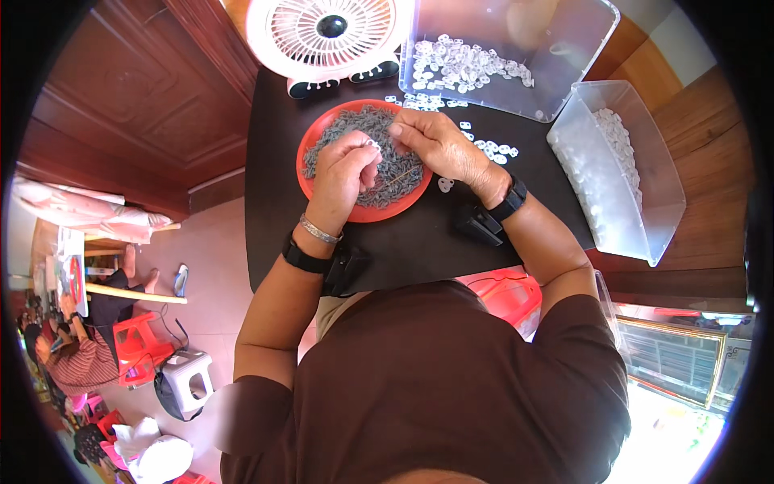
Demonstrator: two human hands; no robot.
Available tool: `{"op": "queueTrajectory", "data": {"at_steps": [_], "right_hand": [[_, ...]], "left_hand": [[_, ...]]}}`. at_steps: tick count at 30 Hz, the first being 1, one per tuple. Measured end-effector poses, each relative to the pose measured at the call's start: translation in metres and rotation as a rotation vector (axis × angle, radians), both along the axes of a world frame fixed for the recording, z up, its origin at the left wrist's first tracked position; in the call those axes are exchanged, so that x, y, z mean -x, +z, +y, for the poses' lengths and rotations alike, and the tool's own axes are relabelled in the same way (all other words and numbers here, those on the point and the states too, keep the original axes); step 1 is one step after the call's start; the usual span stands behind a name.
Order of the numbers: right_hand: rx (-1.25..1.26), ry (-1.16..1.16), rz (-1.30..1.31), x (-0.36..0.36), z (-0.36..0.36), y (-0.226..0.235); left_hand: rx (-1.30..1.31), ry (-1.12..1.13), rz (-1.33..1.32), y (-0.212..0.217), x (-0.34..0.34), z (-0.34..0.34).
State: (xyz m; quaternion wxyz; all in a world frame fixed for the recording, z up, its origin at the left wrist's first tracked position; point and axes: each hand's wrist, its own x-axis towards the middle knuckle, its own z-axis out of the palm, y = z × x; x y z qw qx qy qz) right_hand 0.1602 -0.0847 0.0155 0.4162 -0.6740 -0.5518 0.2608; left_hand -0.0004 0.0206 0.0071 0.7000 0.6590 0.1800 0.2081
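Both hands are raised over a round red tray (313,139) heaped with small grey pieces (395,165), too small to name. My left hand (343,171) is closed, with a small white piece (373,144) at its fingertips. Just to the right, my right hand (442,145) has thumb and forefinger pinched together; what lies between them, if anything, is too small to make out. White flat pieces with holes (492,151) are scattered on the black table (278,189) right of the tray and behind it. One lone white piece (445,185) lies by my right wrist.
A clear plastic bin (556,77) with many white pieces stands tilted at the back. Another translucent bin (584,185) with white pieces is at the right edge. A pink-white fan (330,28) stands back left. A person (81,363) sits far left, near a red stool (139,348).
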Motion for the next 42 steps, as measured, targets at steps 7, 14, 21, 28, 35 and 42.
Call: {"op": "queueTrajectory", "data": {"at_steps": [7, 14, 21, 28, 35, 42], "right_hand": [[-0.146, 0.176, 0.382, -0.003, 0.001, -0.005], [-0.143, 0.185, 0.395, -0.004, 0.0, -0.005], [-0.129, 0.084, 0.2, 0.0, 0.0, -0.008], [0.041, 0.111, -0.042, 0.009, -0.007, 0.01], [-0.054, 0.137, 0.026, 0.01, -0.005, 0.005], [-0.145, 0.122, 0.225, 0.003, -0.002, -0.003]], "left_hand": [[0.031, -0.016, -0.013, 0.001, -0.001, -0.007], [-0.046, -0.008, -0.029, 0.003, 0.0, -0.005], [-0.48, 0.068, -0.127, 0.0, -0.004, -0.008], [-0.422, -0.027, -0.1, 0.0, -0.001, -0.008], [0.088, -0.079, -0.052, 0.005, 0.0, -0.002], [0.151, -0.008, -0.072, 0.004, 0.0, 0.0]]}}
